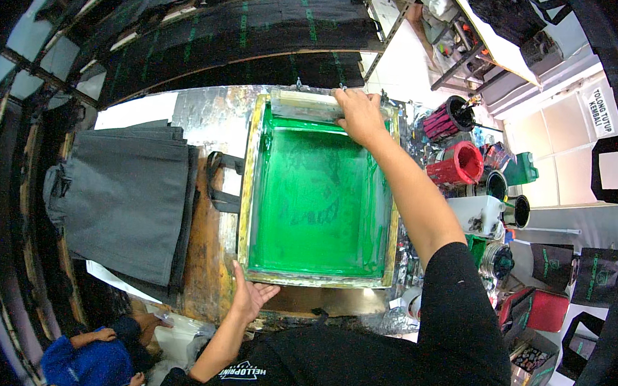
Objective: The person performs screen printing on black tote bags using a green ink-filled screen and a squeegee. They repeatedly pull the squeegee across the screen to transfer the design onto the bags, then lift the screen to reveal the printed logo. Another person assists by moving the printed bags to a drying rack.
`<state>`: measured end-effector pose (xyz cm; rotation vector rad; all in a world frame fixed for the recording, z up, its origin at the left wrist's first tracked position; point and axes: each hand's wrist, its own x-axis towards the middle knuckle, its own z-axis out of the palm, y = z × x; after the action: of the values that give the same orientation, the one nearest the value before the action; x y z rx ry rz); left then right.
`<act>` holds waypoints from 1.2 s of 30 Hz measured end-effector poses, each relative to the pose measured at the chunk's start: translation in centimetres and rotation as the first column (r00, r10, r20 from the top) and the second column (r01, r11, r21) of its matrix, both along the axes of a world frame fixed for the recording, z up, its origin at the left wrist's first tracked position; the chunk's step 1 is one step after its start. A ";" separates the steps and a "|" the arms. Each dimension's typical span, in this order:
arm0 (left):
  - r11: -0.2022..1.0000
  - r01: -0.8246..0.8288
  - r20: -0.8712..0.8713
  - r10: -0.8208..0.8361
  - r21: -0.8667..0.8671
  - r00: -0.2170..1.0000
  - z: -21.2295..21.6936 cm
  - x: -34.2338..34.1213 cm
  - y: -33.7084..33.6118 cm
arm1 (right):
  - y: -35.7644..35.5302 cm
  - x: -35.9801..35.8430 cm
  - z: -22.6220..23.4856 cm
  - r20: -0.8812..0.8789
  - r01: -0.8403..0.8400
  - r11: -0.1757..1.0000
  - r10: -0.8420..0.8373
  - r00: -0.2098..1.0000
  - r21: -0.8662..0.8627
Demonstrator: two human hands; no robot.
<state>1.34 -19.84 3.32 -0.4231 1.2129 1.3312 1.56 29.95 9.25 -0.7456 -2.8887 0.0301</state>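
A screen-printing frame (pixel 247 210) with pale, ink-stained edges lies on the worktable, its mesh (pixel 316 193) coated in green ink around a faint darker design. Along the far end of the frame rests a squeegee (pixel 298 106). My right hand (pixel 362 117) reaches across with its fingers curled over the squeegee's right part. Beside the frame's near left corner is my left hand (pixel 249 298), its thumb and fingers spread and apparently touching the edge. Black bag handles (pixel 222 202) stick out from under the frame's left side; whatever they belong to is hidden.
A stack of dark grey bags (pixel 127 200) lies at the left. Ink tubs, including a red one (pixel 460 163) and a magenta-stained one (pixel 449 120), crowd the right. Racks holding black printed bags (pixel 249 32) stand beyond the table. A person in blue (pixel 96 361) sits at the lower left.
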 end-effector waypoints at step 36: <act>0.824 0.194 -0.501 -0.122 -0.533 -0.857 -0.2 -18.6 35.2 | -0.5 3.4 -4.7 -0.041 0.097 0.994 -0.095 0.995 0.053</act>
<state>-17.22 15.37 3.13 2.2391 2.5491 0.5304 4.97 29.40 4.58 -0.8629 -2.8019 -0.0464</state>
